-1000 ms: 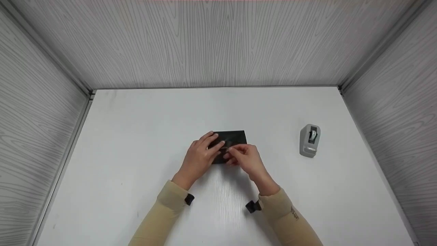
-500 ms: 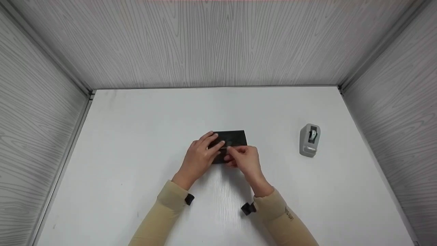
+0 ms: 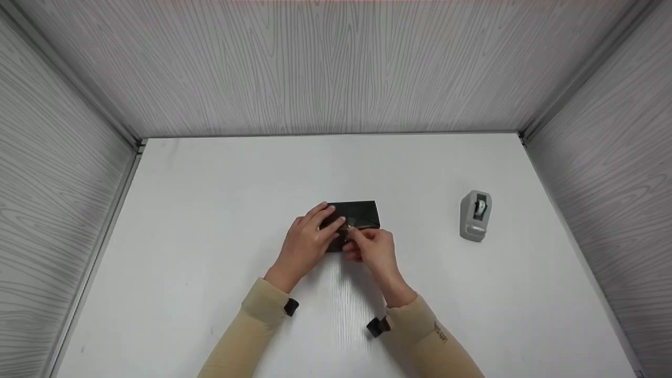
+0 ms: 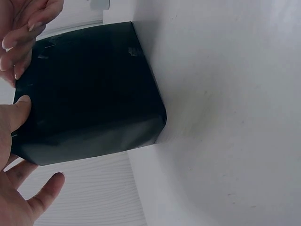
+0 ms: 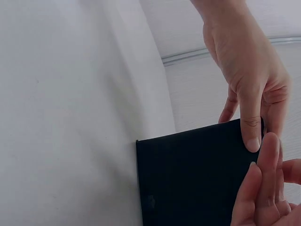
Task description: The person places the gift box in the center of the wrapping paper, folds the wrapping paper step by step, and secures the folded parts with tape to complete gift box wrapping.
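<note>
A black paper-wrapped box (image 3: 363, 212) stands on the white table, its near side facing the wrist views. My left hand (image 3: 305, 242) holds it at the left, fingers spread over the top and the thumb on the near side (image 4: 94, 89). Over the near part of the top, my right hand (image 3: 377, 249) pinches a small shiny strip of clear tape (image 3: 349, 227) between thumb and forefinger. Its other fingers curl in front of the box. Most of the strip is hidden by the fingertips.
A grey tape dispenser (image 3: 475, 216) with a roll in it stands on the right of the white table (image 3: 220, 210). Pale wood-grain panels (image 3: 336, 68) border the table at the back and both sides.
My right hand has moved slightly down and toward me along the box, its forearm shifting left. More shine shows at its fingertips. The left hand and the box have stayed in place.
</note>
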The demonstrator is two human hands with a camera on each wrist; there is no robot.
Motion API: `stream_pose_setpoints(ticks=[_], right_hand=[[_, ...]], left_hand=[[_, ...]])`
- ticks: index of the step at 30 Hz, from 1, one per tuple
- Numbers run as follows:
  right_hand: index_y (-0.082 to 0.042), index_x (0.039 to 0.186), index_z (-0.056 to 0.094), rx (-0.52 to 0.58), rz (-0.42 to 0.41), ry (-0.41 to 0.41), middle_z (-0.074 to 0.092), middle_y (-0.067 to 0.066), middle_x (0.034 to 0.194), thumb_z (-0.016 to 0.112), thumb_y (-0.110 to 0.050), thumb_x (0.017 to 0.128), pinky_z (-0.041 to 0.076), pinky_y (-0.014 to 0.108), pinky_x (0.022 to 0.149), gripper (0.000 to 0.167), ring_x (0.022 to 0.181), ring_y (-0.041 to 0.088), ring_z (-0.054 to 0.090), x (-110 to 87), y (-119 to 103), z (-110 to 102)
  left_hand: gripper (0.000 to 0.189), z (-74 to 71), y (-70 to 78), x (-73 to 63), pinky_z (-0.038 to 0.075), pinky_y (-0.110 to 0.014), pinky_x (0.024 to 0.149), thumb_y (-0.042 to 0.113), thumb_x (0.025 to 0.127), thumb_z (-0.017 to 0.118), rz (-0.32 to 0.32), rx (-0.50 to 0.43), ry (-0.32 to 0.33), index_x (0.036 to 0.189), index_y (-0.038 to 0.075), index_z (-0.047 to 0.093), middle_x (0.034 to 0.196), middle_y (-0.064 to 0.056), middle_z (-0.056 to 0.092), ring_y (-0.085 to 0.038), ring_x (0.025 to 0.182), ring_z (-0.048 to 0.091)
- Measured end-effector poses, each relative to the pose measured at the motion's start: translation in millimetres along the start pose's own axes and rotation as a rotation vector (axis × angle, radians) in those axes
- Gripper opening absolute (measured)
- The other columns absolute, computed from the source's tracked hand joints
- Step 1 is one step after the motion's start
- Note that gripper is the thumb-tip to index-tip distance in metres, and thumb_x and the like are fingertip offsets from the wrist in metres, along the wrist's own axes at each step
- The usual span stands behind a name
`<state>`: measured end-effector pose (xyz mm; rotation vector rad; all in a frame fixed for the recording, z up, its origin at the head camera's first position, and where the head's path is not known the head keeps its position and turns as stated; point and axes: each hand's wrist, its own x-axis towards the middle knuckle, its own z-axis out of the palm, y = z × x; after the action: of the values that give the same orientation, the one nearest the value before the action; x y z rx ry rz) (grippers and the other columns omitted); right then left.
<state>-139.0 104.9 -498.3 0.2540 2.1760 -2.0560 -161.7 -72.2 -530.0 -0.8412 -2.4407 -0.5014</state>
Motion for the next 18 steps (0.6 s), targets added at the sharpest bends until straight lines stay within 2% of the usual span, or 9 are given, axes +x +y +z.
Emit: stream_pose_setpoints(ticks=[5,12,15,18], right_hand=[[0.013,0.098,0.069,0.021,0.046,-0.040,0.069,0.014,0.069,0.065,-0.013,0.096,0.055,0.029,0.055,0.026,0.055,0.017,0.066,3.1,6,-3],[0.010,0.094,0.070,0.034,0.021,-0.029,0.068,0.011,0.066,0.069,-0.015,0.093,0.055,0.028,0.053,0.025,0.053,0.015,0.065,5.3,13,-2],[0.010,0.091,0.070,-0.032,0.003,-0.046,0.068,0.011,0.067,0.067,-0.019,0.095,0.055,0.028,0.054,0.030,0.054,0.016,0.065,5.2,14,-2],[0.008,0.090,0.070,-0.167,-0.027,-0.105,0.068,0.010,0.070,0.063,-0.026,0.097,0.055,0.030,0.056,0.035,0.059,0.017,0.065,5.3,15,-4]], left_hand=[[0.032,1.3,-0.5,-0.1,0.050,-0.047,0.081,0.023,0.092,0.070,0.005,-0.009,0.012,0.123,0.018,0.071,0.132,-0.011,0.059,-0.027,0.132,0.046],[0.031,2.9,-1.4,0.6,0.050,-0.047,0.079,0.022,0.093,0.069,0.012,-0.007,0.016,0.124,0.018,0.070,0.132,-0.011,0.059,-0.027,0.132,0.046],[0.032,3.5,-2.3,0.5,0.050,-0.047,0.080,0.021,0.093,0.069,0.008,-0.014,0.010,0.124,0.018,0.070,0.132,-0.011,0.059,-0.027,0.132,0.046],[0.032,2.9,-2.4,0.4,0.051,-0.047,0.081,0.021,0.093,0.069,0.005,-0.022,0.005,0.125,0.017,0.070,0.133,-0.011,0.058,-0.027,0.133,0.045]])
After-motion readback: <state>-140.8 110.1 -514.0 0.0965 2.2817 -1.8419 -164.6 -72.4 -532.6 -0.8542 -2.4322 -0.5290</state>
